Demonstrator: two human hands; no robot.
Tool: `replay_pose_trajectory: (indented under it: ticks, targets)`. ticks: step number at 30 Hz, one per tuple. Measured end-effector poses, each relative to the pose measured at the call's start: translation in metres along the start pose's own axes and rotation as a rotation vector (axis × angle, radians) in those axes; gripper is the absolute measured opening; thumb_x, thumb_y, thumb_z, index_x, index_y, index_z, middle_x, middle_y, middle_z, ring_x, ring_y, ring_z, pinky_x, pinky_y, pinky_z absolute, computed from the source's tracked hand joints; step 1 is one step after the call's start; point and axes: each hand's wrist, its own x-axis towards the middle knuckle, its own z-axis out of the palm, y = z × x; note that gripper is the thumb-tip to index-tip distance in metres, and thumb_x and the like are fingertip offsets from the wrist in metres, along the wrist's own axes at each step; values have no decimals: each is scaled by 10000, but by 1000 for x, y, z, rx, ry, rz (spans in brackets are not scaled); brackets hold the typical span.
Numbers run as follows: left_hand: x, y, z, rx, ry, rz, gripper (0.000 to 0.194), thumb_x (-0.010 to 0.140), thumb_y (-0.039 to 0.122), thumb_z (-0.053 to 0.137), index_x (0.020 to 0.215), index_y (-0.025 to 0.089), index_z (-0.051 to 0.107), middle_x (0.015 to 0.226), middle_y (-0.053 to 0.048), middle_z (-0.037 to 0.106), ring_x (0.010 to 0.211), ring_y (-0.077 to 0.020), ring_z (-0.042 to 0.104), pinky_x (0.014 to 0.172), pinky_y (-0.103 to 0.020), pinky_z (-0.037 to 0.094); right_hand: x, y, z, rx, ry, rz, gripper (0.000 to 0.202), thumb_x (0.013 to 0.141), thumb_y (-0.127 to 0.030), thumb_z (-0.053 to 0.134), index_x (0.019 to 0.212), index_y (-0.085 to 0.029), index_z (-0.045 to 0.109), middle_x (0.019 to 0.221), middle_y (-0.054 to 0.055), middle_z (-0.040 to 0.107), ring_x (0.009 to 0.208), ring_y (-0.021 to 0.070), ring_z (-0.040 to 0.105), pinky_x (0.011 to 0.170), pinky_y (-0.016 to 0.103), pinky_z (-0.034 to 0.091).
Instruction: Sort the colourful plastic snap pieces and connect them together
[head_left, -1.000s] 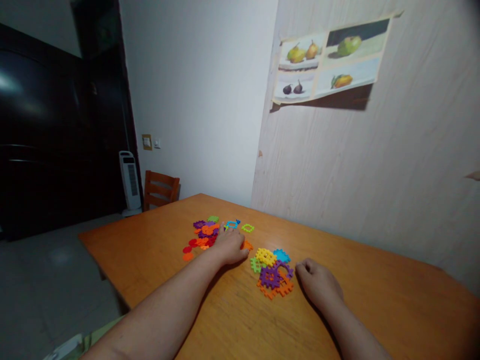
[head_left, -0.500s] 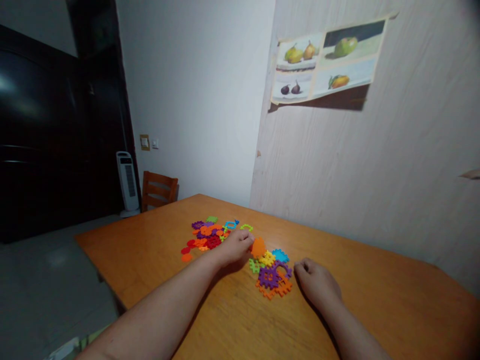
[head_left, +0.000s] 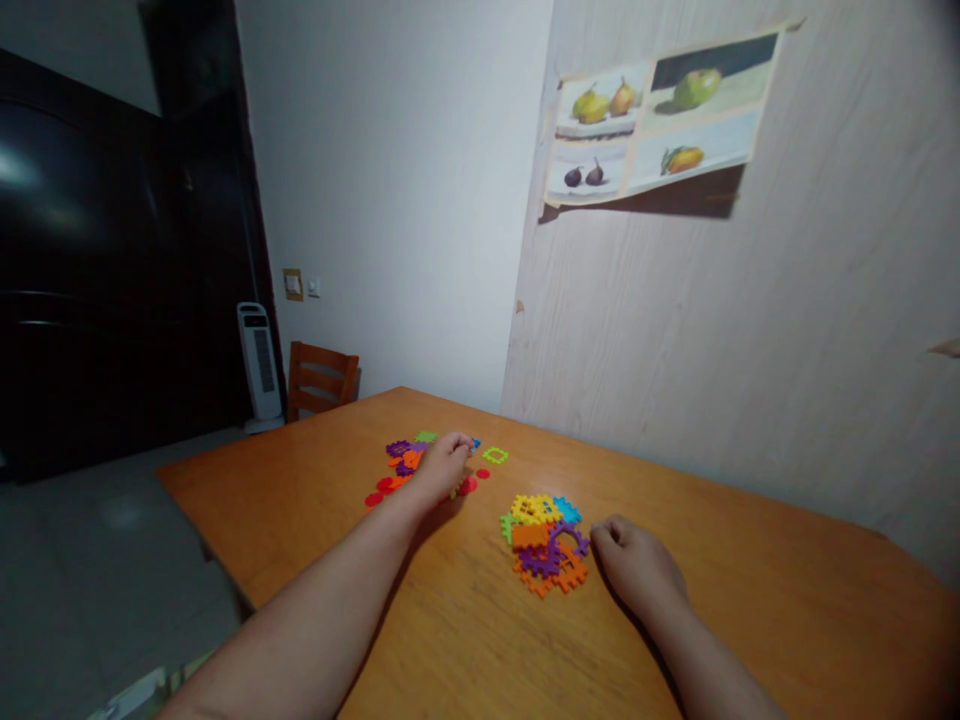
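Observation:
Over the far-left heap of colourful plastic building pieces [head_left: 397,450] reaches my left hand [head_left: 444,466], its fingers bent and pressed together. What they grip, if anything, is hidden; a small blue piece [head_left: 476,444] shows just past the fingertips. My right hand [head_left: 639,566] rests on the table as a loose fist with nothing visible in it. Close to its left lies a second pile of notched pieces, with a yellow one [head_left: 535,509], an orange one [head_left: 530,536], a purple one [head_left: 541,560] and a blue one [head_left: 567,510].
A green notched frame [head_left: 495,455] and a red disc [head_left: 483,474] lie on the wooden table [head_left: 720,520] right of the far heap. Beyond the table stand a wooden chair [head_left: 322,378] and a white tower heater [head_left: 259,362]. A fruit picture [head_left: 660,125] hangs on the wall.
My left hand has moved left, from beside the near pile to the far heap. The orange piece that was by its fingers now lies on the near pile. My right hand stays put.

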Motion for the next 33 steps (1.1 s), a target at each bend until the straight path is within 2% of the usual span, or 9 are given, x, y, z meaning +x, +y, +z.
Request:
replay_pose_trajectory:
  ticks: [2, 4, 8, 12, 16, 21, 24, 30, 33]
  targets:
    - [3, -8, -7, 154, -15, -1, 185, 847, 204, 457, 837, 182, 641, 817, -37, 688, 773, -166, 619, 673, -253, 457, 1, 1, 1, 3, -2, 0, 383, 938, -489, 376, 804, -256, 649, 826, 49, 728, 802, 205, 652, 597, 262, 338]
    - [1, -11, -11, 334, -96, 24, 163, 819, 212, 493, 824, 189, 655, 813, -46, 694, 776, -190, 623, 685, -280, 451, 1, 2, 1, 3, -5, -6, 383, 940, -486, 372, 801, -257, 645, 824, 46, 730, 802, 205, 652, 601, 263, 340]
    - [-10, -8, -13, 673, -242, 128, 178, 748, 274, 601, 889, 221, 696, 999, -95, 711, 979, -297, 623, 828, -395, 455, 1, 3, 1, -1, 2, -19, 391, 945, -475, 369, 793, -247, 648, 830, 57, 733, 809, 201, 653, 606, 259, 340]
    - [-14, -5, -14, 809, -322, 145, 222, 753, 278, 604, 946, 228, 702, 1114, -124, 686, 1074, -342, 594, 909, -467, 441, 1, 2, 0, -7, -1, -24, 382, 942, -472, 385, 785, -243, 647, 839, 60, 738, 804, 199, 654, 604, 257, 339]
    - [-10, -11, -16, 801, -302, 125, 190, 781, 215, 579, 924, 220, 704, 1100, -131, 691, 1069, -322, 609, 923, -441, 446, 1, 2, -1, -2, 1, -24, 394, 944, -483, 373, 784, -247, 646, 820, 56, 732, 798, 197, 653, 608, 255, 344]
    - [-5, -14, -16, 730, -295, 63, 146, 757, 157, 583, 821, 205, 705, 921, -108, 723, 882, -263, 664, 788, -333, 473, 1, 2, 0, -13, 0, -10, 395, 935, -497, 365, 806, -264, 657, 854, 54, 737, 816, 210, 652, 603, 264, 345]
    - [-4, -11, -17, 734, -279, 73, 150, 785, 166, 565, 824, 194, 707, 892, -108, 723, 840, -247, 668, 746, -309, 465, 0, 1, -1, -6, -3, -4, 397, 931, -504, 365, 800, -265, 654, 853, 52, 738, 821, 211, 654, 600, 267, 340]
    - [0, -4, -26, 738, -104, 73, 186, 829, 137, 515, 866, 198, 687, 979, -115, 715, 922, -241, 655, 765, -295, 451, -2, -1, -4, 4, -4, -5, 399, 935, -501, 362, 811, -261, 655, 862, 56, 741, 832, 214, 659, 612, 269, 345]
    - [4, -6, -27, 631, 12, 108, 210, 813, 92, 503, 866, 197, 677, 986, -91, 710, 965, -217, 635, 817, -281, 449, -1, -1, -3, 6, -11, -9, 397, 939, -490, 365, 808, -255, 657, 846, 59, 739, 821, 209, 660, 607, 268, 343]
